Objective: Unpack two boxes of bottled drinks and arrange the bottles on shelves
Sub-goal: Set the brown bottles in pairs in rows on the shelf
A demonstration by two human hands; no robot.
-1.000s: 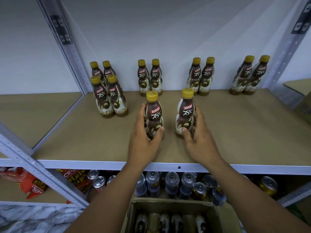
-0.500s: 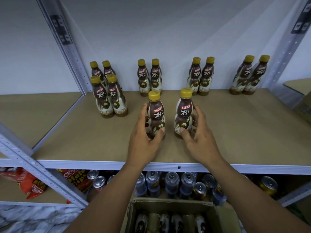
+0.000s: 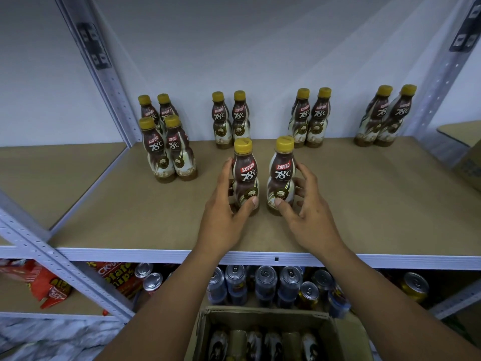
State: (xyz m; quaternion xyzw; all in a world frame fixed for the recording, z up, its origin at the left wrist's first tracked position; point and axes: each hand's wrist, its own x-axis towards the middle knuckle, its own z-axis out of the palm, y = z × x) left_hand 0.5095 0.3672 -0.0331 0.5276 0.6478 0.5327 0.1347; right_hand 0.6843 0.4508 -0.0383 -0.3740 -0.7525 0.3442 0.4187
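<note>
- An opened cardboard box [image 3: 260,312] is seen nearest, at 6 o'clock below the shelf edge. At least five boxed bottles [image 3: 270,345] lie in it, so this box is judged not yet emptied.
- Just beyond it, on the lower shelf, drink cans [image 3: 265,282] are packed together, with a potato chips bag [image 3: 117,280] at 8 o'clock; neither is judged part of the job.
- On the upper shelf board [image 3: 364,204], near its front edge, two coffee bottles are held upright at the centre, a small gap between them.
- The left bottle [image 3: 244,175] is clasped by the left hand [image 3: 221,212]: the thumb is laid on the lower front and the fingers are wrapped round the far side.
- The right bottle [image 3: 282,173] is held by the right hand [image 3: 309,212], thumb on the lower front, fingers curled round the 3 o'clock side. Both bases appear to be on the board, though contact is hidden by the hands.
- At 10 o'clock a block of four bottles [image 3: 169,152] is stood two deep.
- Farthest, along the back wall, three pairs are lined up: the 12 o'clock pair [image 3: 229,121], the 1 o'clock pair [image 3: 309,118] and the 2 o'clock pair [image 3: 385,118].
- Ten bottles are thus shelved and two are being placed in front of the 12 o'clock pair, as a second row.
- The task is judged well short of complete: the front rows at 1 and 2 o'clock are unfilled, and no second box can be identified with certainty.
</note>
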